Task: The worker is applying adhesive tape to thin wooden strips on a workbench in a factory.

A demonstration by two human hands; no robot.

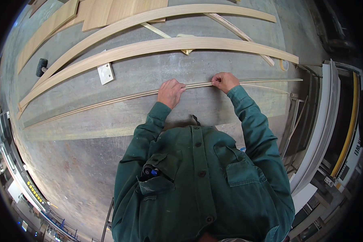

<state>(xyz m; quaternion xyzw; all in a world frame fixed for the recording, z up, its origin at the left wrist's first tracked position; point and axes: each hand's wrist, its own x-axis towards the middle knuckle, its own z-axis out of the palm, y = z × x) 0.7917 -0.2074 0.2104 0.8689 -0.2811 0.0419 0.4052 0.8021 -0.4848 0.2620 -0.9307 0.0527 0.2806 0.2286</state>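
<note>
Long, thin wooden strips [109,100] run side by side across the grey work table [141,72], from the far left to the right. My left hand [170,92] is closed on them near the middle, fingers bent over their edge. A short way to the right, my right hand [226,82] pinches the same strips between thumb and fingers. Beyond the right hand, one slender strip [266,88] splays away from the others toward me. What lies inside each grip is partly hidden by the fingers.
Two long pale boards [157,45] lie beyond the strips, crossed by narrow battens [234,29]. A black-headed mallet [41,67], a white plate with holes [105,74] and a tape roll [284,65] lie near them. Wide wood panels [125,12] are at the back left.
</note>
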